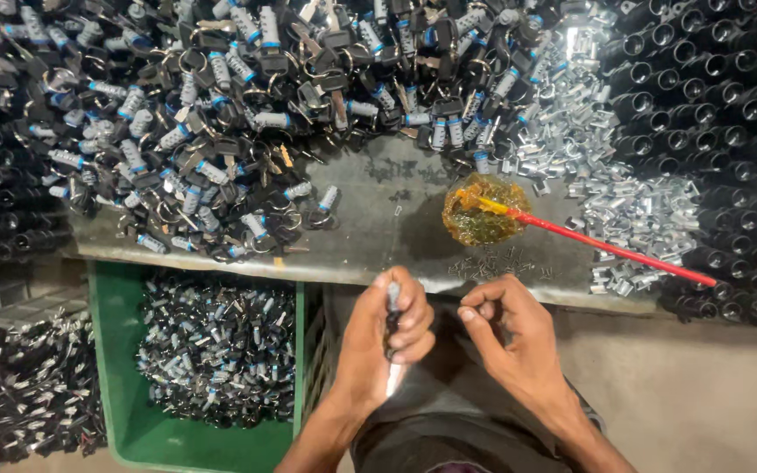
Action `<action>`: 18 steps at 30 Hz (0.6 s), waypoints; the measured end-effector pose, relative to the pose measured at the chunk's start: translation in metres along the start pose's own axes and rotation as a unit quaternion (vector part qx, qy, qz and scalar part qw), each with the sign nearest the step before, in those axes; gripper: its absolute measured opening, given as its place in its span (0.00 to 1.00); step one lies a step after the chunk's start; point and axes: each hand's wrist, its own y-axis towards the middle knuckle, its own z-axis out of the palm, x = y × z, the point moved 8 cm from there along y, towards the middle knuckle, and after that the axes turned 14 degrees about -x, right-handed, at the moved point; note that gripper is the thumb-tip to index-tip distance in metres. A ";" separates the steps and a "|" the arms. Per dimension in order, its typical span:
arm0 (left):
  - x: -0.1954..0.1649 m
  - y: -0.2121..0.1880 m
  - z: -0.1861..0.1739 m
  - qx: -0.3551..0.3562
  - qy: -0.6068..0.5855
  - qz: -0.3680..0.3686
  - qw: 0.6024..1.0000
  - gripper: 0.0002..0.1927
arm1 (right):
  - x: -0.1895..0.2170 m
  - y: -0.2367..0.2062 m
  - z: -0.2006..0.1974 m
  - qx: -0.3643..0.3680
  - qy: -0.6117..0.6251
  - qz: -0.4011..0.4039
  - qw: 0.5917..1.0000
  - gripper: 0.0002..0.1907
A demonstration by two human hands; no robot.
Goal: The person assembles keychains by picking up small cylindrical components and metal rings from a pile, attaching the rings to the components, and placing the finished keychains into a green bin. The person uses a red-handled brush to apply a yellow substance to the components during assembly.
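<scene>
My left hand [387, 337] is closed around a small lock cylinder with a key [392, 302], its silver end sticking up between thumb and fingers. My right hand [505, 337] hovers just to the right of it, fingers curled and pinched together; whether a tiny part sits in them I cannot tell. Both hands hang over my lap, below the front edge of a grey worktable [378, 236]. Several tiny pins [497, 263] lie on the table just above my right hand.
A big heap of keyed lock cylinders [221, 114] covers the table's back left. Silver metal sleeves [589, 149] pile at the right, black tubes [711, 114] beyond. An amber grease blob [484, 210] holds a red stick [606, 247]. A green crate [116, 368] of cylinders stands lower left.
</scene>
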 end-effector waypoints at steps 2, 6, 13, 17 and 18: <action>0.008 0.000 0.000 0.004 0.002 0.017 1.000 0.18 | 0.001 0.001 -0.006 -0.021 0.006 -0.022 1.000 0.06; 0.019 0.002 -0.010 -0.059 0.030 0.012 0.998 0.15 | 0.000 0.001 -0.008 -0.026 0.072 -0.035 0.996 0.08; 0.047 0.000 -0.022 -0.075 0.020 -0.037 0.996 0.13 | 0.011 0.000 0.006 0.004 0.126 -0.044 0.991 0.08; 0.050 -0.003 -0.028 -0.075 0.035 -0.029 0.996 0.12 | 0.013 -0.003 0.010 -0.014 0.113 -0.021 0.993 0.09; 0.049 -0.003 -0.026 -0.070 0.039 -0.025 0.996 0.12 | 0.013 -0.003 0.010 -0.015 0.113 -0.016 0.993 0.09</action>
